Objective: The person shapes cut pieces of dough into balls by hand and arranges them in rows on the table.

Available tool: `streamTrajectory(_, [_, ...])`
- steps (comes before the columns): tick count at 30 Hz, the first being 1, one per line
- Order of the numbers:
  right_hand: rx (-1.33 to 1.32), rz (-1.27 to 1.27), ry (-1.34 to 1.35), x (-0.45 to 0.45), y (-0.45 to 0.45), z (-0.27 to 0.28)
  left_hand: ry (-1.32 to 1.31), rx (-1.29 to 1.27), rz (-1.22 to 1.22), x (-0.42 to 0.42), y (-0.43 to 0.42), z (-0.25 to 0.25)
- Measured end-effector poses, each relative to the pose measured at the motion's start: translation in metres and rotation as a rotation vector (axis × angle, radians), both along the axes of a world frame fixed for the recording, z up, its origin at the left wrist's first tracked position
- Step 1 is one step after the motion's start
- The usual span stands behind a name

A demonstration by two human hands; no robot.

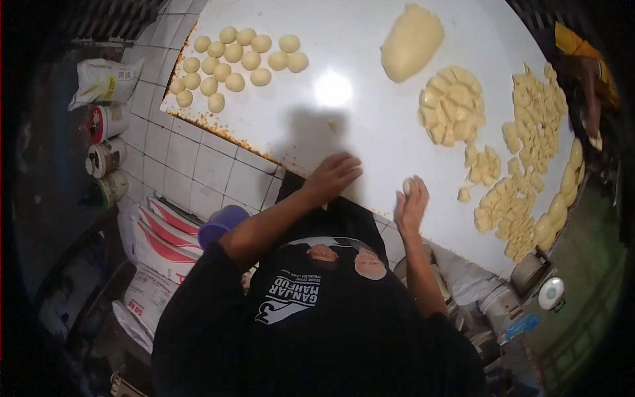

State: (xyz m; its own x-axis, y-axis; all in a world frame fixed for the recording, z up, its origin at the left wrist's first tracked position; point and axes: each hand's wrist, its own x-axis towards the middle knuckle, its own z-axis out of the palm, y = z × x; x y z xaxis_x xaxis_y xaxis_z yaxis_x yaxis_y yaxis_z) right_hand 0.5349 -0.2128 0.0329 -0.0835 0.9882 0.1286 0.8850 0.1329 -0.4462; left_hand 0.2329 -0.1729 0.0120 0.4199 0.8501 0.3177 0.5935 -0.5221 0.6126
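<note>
My left hand (pixel 334 177) is over the near edge of the white table (pixel 370 132), its fingers curved and close together. A small pale bit, looking like dough, shows at its fingertips; most of it is hidden. To the right, my right hand (pixel 411 206) is closed on a small dough ball (pixel 407 186) at the table edge. A tiny scrap of dough (pixel 332 124) lies on the table beyond my left hand. Several round dough balls (pixel 234 53) sit in loose rows at the far left.
A large dough lump (pixel 413 43), a scored dough round (pixel 452 106) and many cut dough pieces (pixel 536 119) lie to the right. Long dough rolls (pixel 559 212) line the right edge. Another person's arm (pixel 591 99) is beyond it. Sacks (pixel 165 245) and buckets (pixel 106 157) stand left.
</note>
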Motion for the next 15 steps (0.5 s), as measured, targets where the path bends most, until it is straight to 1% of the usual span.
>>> streamTrajectory(1, [-0.044, -0.004, -0.033, 0.000, 0.004, 0.012, 0.012, -0.024, -0.064, -0.018, 0.000, 0.008])
streamTrajectory(2, [-0.050, 0.005, -0.052, -0.003, 0.019, 0.013, -0.006, -0.030, -0.055, -0.025, 0.007, 0.011])
streamTrajectory(4, [-0.454, -0.031, -0.096, -0.035, 0.095, 0.046, -0.106, -0.274, -0.084, -0.036, 0.025, 0.019])
streamTrajectory(5, [-0.473, 0.013, 0.038, -0.077, 0.139, 0.085, -0.142, -0.245, -0.024, -0.029, 0.031, 0.018])
streamTrajectory(6, [-0.482, 0.063, 0.177, -0.129, 0.180, 0.104, -0.148, -0.240, -0.006, -0.028, 0.041, 0.018])
streamTrajectory(7, [-0.340, 0.063, 0.315, -0.167, 0.211, 0.077, -0.129, -0.225, -0.077, -0.029, 0.046, 0.022])
streamTrajectory(8, [-0.211, 0.048, 0.450, -0.194, 0.220, 0.055, -0.115, -0.228, -0.158, -0.031, 0.041, 0.026])
streamTrajectory(9, [-0.226, 0.048, 0.443, -0.210, 0.212, 0.047, -0.091, -0.246, -0.187, -0.038, 0.041, 0.022])
streamTrajectory(10, [-0.121, 0.027, 0.384, -0.226, 0.212, 0.039, -0.094, -0.245, -0.181, -0.047, 0.039, 0.025])
streamTrajectory(11, [0.000, 0.009, 0.329, -0.237, 0.219, 0.030, -0.183, -0.231, -0.077, -0.059, 0.041, 0.027])
streamTrajectory(12, [-0.125, -0.021, 0.424, -0.219, 0.193, 0.028, -0.277, -0.224, 0.034, -0.071, 0.039, 0.028])
streamTrajectory(13, [-0.146, 0.138, 0.266, -0.198, 0.154, 0.029, -0.217, -0.232, 0.101, -0.087, 0.031, 0.018])
streamTrajectory(14, [-0.287, 0.152, 0.293, -0.185, 0.110, 0.028, -0.223, -0.231, 0.103, -0.097, 0.032, 0.016])
streamTrajectory(15, [-0.259, 0.534, 0.149, -0.148, 0.079, 0.006, -0.239, -0.321, 0.208, -0.104, 0.034, 0.016])
